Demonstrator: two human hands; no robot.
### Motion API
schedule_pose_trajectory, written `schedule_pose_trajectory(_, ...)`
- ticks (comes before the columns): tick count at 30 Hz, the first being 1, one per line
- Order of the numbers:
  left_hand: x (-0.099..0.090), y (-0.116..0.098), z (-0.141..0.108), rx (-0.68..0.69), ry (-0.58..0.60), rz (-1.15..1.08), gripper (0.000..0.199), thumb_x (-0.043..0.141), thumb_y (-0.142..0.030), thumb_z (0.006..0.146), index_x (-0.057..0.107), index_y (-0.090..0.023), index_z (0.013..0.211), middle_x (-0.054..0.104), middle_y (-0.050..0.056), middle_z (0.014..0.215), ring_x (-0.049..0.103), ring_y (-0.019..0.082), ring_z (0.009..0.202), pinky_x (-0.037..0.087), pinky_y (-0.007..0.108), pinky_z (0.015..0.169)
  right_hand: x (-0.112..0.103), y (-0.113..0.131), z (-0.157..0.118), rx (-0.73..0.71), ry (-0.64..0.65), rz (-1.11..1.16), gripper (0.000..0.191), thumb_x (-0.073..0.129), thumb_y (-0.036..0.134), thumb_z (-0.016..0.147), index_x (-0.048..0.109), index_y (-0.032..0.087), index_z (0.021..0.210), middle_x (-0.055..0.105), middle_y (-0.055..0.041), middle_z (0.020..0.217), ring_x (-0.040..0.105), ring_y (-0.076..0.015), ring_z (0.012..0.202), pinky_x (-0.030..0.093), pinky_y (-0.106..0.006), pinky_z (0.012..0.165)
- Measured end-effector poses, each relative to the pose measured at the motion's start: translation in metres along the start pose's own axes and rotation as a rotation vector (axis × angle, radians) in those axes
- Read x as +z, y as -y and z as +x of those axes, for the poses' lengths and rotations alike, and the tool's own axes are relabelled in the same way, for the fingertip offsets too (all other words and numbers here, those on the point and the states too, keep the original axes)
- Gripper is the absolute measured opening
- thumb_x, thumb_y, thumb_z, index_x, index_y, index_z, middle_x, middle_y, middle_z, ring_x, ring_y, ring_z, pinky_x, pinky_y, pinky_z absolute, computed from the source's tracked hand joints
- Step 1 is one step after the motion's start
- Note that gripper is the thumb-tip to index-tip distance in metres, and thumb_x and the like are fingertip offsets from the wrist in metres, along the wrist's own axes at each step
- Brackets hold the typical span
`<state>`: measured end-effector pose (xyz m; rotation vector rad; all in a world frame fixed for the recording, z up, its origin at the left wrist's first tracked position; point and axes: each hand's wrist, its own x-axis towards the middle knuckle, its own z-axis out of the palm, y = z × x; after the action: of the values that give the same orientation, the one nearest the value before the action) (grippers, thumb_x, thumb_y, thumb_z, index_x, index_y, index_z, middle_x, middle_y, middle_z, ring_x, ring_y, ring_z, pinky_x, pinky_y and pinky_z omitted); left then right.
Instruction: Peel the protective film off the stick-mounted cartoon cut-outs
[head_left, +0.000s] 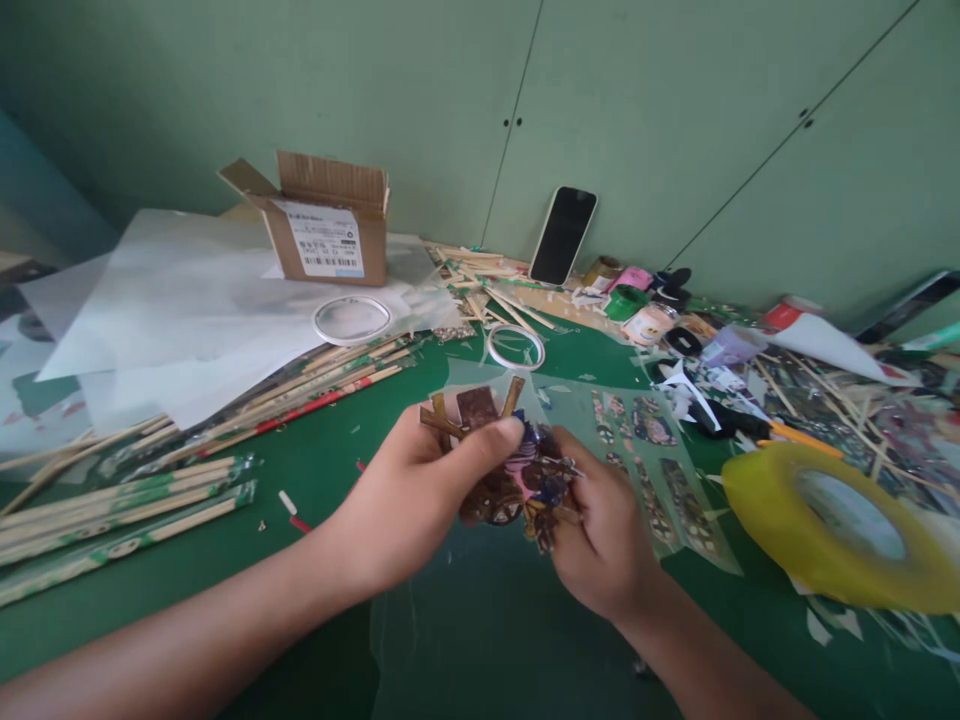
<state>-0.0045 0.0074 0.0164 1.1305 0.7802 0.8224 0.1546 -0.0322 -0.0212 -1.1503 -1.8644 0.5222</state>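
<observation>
Left hand [409, 495]: closed on a bundle of small printed cut-outs [525, 475], thumb pressed flat across the top. Right hand [611, 530]: fingers curled against the right side of the same bundle, gripping it. The hands are close together, the bundle between them, raised in front of the green tabletop [300, 480].

Cut-outs: mostly dark brown, with pink, purple and blue parts; edges irregular, fine detail blurred.

Beneath and behind: one printed sheet [679, 490], translucent, with rows of small figures, just right of the right hand.

Beyond the bundle: one narrow tape ring [517, 366], lying flat; a second roll [352, 341], flat, in front of an open cardboard box [322, 245] with a printed label.

Left: wrapped sticks [120, 515], several, green-marked; white sheets [180, 310], overlapping, partly under the box.

Right: one large roll of yellow tape [757, 510]; mixed scraps and small containers behind it.

Rear: one phone [564, 237], dark screen, leaning on a pale green panel [420, 90].
</observation>
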Motion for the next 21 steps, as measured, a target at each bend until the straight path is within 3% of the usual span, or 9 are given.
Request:
schedule_pose_trajectory(3,0.000,0.000,0.000,0.057,-0.029,-0.068,0.023,0.058,-0.032,0.085,0.049,-0.018,0.070,0.044,-0.005,0.060,0.042,0.007,0.054,0.039,0.018,0.051,0.000,-0.001,0.000,0.022,0.002,-0.027,0.025,0.040,0.007,0.077,0.052,0.021,0.093,0.050,0.0037,0.055,0.046,-0.0141,0.043,0.043,-0.027,0.047)
schedule_pose_trajectory(6,-0.004,-0.003,0.001,0.098,0.006,0.014,0.015,0.060,-0.024,0.084,0.050,-0.019,0.075,0.047,-0.006,0.060,0.045,0.006,0.052,0.040,0.016,0.050,-0.003,0.000,0.000,0.019,-0.005,0.002,0.019,0.044,0.010,0.078,0.051,0.022,0.092,0.055,0.0016,0.061,0.052,-0.0148,0.048,0.042,-0.026,0.047)
schedule_pose_trajectory(11,-0.012,-0.012,0.004,0.026,0.123,0.212,0.019,0.070,-0.021,0.075,0.053,-0.015,0.069,0.056,-0.004,0.060,0.051,0.008,0.054,0.042,0.017,0.050,-0.010,0.000,0.003,-0.038,0.042,0.088,0.021,0.048,0.007,0.078,0.051,0.024,0.090,0.057,0.0023,0.064,0.055,-0.0141,0.052,0.044,-0.026,0.050)
schedule_pose_trajectory(15,-0.012,-0.014,0.002,-0.013,0.216,0.288,0.019,0.062,-0.030,0.083,0.057,-0.015,0.073,0.053,-0.003,0.060,0.048,0.007,0.052,0.039,0.017,0.046,-0.014,0.000,0.004,-0.010,0.108,0.196,0.016,0.048,0.010,0.078,0.051,0.025,0.085,0.053,0.0029,0.062,0.051,-0.0145,0.050,0.042,-0.027,0.048)
schedule_pose_trajectory(21,-0.007,-0.010,-0.001,0.066,0.113,0.336,0.023,0.055,-0.029,0.087,0.054,-0.014,0.070,0.047,-0.004,0.057,0.043,0.006,0.049,0.037,0.018,0.045,-0.015,0.002,0.006,0.057,0.178,0.220,0.026,0.053,0.008,0.076,0.062,0.024,0.094,0.064,-0.0022,0.077,0.056,-0.0166,0.059,0.044,-0.028,0.055)
